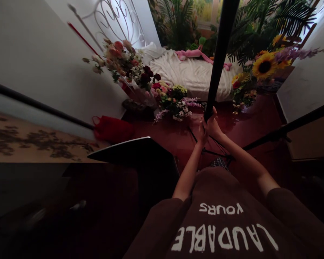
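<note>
A black tripod stand [218, 61] rises in front of me, its pole running up past the top edge of the view. Both my hands are wrapped round the lower part of this pole, close together. My left hand [202, 133] sits slightly lower, and my right hand [212, 124] is just above it on the right side. Thin dark legs spread out below the hands, partly hidden by my forearms. Whether the feet touch the floor I cannot tell.
A cream-draped bed [167, 70] with a pink plush toy [191, 54] lies ahead. Flower bunches [178, 104] and sunflowers [264, 67] flank it. A red bag [113, 128] and a dark panel [140, 153] are left. Black poles [40, 104] cross both sides above the red floor [243, 126].
</note>
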{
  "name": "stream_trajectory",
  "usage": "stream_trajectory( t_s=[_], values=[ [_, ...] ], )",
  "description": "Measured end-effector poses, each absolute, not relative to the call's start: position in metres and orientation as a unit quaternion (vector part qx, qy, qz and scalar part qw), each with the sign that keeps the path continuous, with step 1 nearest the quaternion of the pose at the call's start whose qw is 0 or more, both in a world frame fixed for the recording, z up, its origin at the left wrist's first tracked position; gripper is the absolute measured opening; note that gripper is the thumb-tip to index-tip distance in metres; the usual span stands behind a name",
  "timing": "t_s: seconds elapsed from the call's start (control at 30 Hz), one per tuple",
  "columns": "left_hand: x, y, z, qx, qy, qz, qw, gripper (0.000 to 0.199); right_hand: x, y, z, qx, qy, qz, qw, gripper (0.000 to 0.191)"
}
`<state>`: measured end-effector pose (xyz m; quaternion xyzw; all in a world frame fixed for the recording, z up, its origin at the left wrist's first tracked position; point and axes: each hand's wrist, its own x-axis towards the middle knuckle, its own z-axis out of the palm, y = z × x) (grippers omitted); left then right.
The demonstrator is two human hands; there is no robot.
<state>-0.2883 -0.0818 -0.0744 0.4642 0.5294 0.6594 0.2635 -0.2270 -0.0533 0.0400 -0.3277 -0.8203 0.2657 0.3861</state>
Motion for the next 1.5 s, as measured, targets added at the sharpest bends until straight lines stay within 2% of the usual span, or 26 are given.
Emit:
stream_trajectory(
  t_s=[0.13, 0.3, 0.5, 0.67, 0.97, 1.2, 1.3, 1.5],
  values=[
    [-0.287, -0.082, -0.077, 0.459, 0.534, 0.662, 0.258, 0.08, -0.223, -0.056, 0.045, -0.351, -0.811, 0.273, 0.38, 0.075],
    [-0.285, -0.088, -0.069, 0.455, 0.552, 0.654, 0.246, 0.064, -0.197, -0.056, 0.05, -0.29, -0.823, 0.325, 0.364, 0.074],
    [-0.281, -0.095, -0.051, 0.448, 0.56, 0.661, 0.222, 0.05, -0.154, -0.057, 0.026, -0.335, -0.791, 0.398, 0.322, 0.048],
    [-0.279, -0.096, -0.049, 0.446, 0.567, 0.659, 0.213, 0.047, -0.144, -0.062, 0.018, -0.37, -0.775, 0.416, 0.299, 0.039],
    [-0.279, -0.094, -0.051, 0.453, 0.564, 0.657, 0.213, 0.047, -0.143, -0.073, 0.01, -0.387, -0.719, 0.477, 0.326, 0.047],
    [-0.279, -0.094, -0.052, 0.441, 0.566, 0.663, 0.215, 0.05, -0.138, -0.077, 0.01, -0.437, -0.752, 0.397, 0.293, 0.048],
    [-0.279, -0.093, -0.052, 0.436, 0.564, 0.665, 0.222, 0.049, -0.137, -0.077, 0.011, -0.448, -0.751, 0.392, 0.287, 0.042],
    [-0.279, -0.091, -0.053, 0.438, 0.562, 0.665, 0.222, 0.051, -0.139, -0.069, 0.017, -0.465, -0.734, 0.4, 0.29, 0.047]
  ],
)
